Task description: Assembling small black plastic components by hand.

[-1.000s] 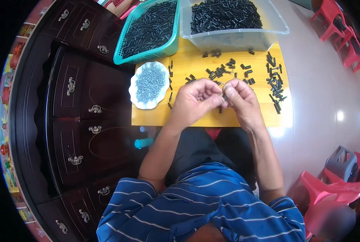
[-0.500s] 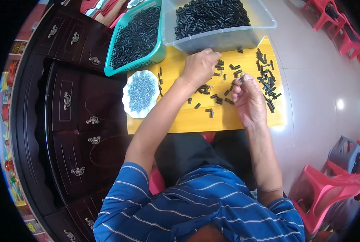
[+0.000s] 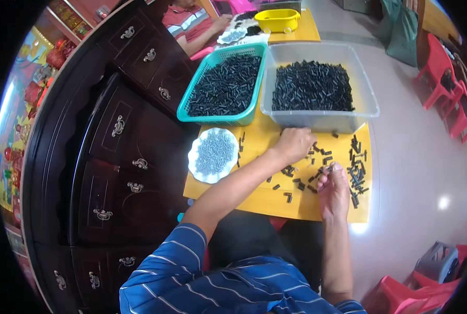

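My right hand (image 3: 335, 192) is raised over the right part of the yellow table (image 3: 254, 200), thumb and finger pinching a small black cylinder, end toward me. My left hand (image 3: 295, 145) reaches across to the far middle, just before the clear plastic bin (image 3: 367, 94). Its fingers are closed together at the loose black pieces; whatever is between the fingertips is hidden. Short black cylinders (image 3: 289, 197) lie scattered between and below the hands. Right of my right hand is a pile of longer black pieces (image 3: 357, 175), some with thin ends sticking out.
A green basket (image 3: 183, 116) and the bin hold heaps of black pieces. A white scalloped dish (image 3: 193, 166) of small metal pins stands left of my left forearm. Dark drawers (image 3: 123, 172) line the left. Beyond, another person (image 3: 194, 26) sits by a yellow tub (image 3: 278, 21). Red chairs (image 3: 443, 73) stand right.
The view has tilted up, bringing the other person's table and yellow tub into sight. Both hands keep nearly the same places over the table; the right one still pinches its cylinder.
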